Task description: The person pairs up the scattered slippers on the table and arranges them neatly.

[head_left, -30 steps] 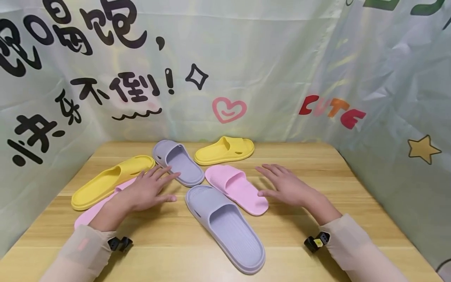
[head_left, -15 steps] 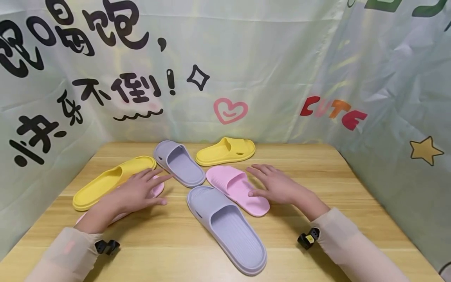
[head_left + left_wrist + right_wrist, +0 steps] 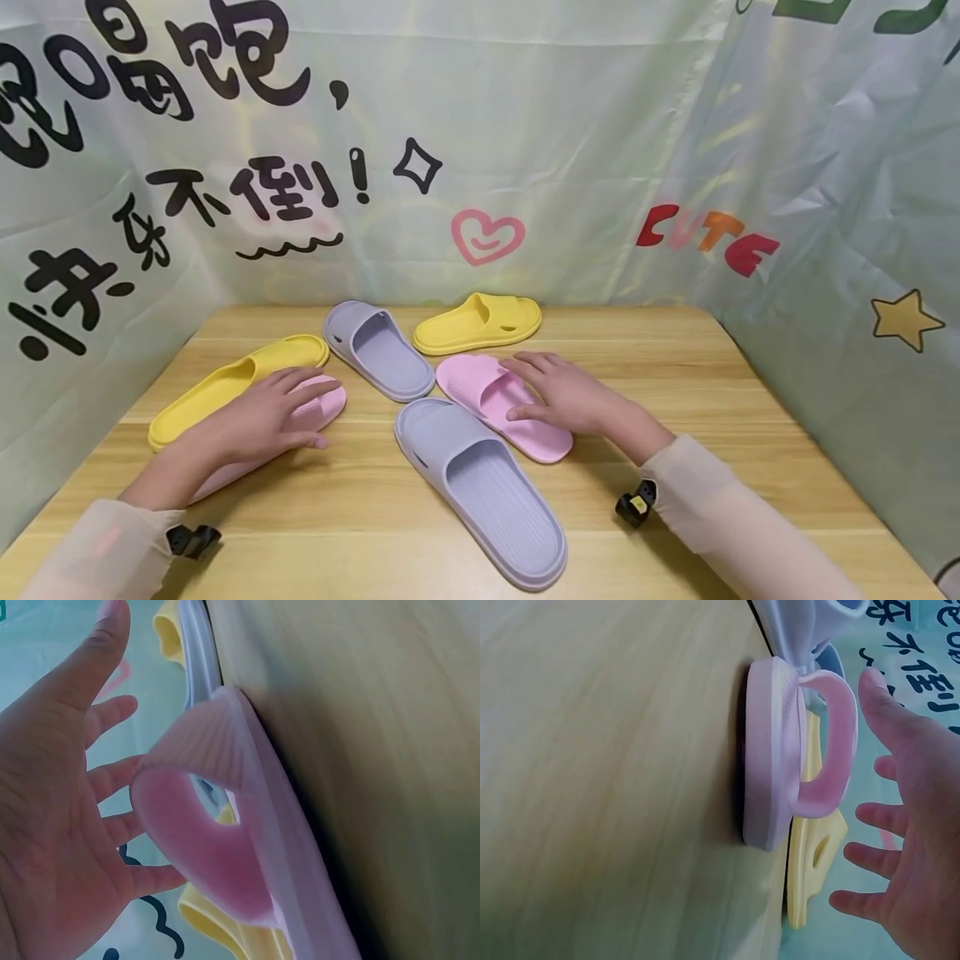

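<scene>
Fingers spread, my left hand hovers over the left pink slipper, hiding its middle part. In the left wrist view the strap of this pink slipper stands right beside the fingers; whether they touch it I cannot tell. My right hand is held above the right pink slipper with its fingers apart. The right wrist view shows a gap between that hand and the strap of the pink slipper. Neither hand holds anything.
A large grey-purple slipper lies at the front middle, another grey-purple slipper behind it. One yellow slipper is at the left, a second yellow slipper at the back. Printed cloth walls the wooden table.
My left hand has moved left and toward me, from beside the left pink slipper to over it. My right hand has moved left over the right pink slipper. The slippers stay in place.
</scene>
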